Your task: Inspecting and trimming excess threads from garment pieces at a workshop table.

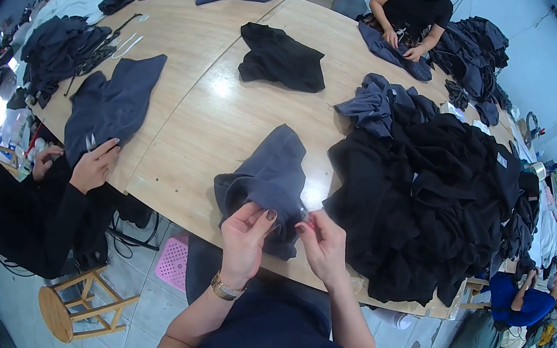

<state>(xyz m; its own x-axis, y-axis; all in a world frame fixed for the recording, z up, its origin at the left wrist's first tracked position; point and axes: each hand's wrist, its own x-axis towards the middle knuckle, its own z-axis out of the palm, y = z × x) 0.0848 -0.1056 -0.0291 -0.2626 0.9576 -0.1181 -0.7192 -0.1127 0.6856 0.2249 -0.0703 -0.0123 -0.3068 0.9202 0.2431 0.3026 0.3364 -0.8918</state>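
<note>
A dark grey garment [269, 173] lies on the near edge of the wooden table [222, 117], hanging slightly over it. My left hand [246, 233], with a gold watch at the wrist, pinches the garment's lower edge. My right hand [322, 244] is just to the right of it, fingers closed on something small and pinkish at the cloth's edge; what it is cannot be made out.
A big heap of black garments [430, 194] fills the table's right side. A black piece [281, 58] and other grey pieces [111, 106] lie farther off. Other people work around the table, one at the left [93, 167]. A wooden stool [75, 305] and pink basket [173, 262] stand below.
</note>
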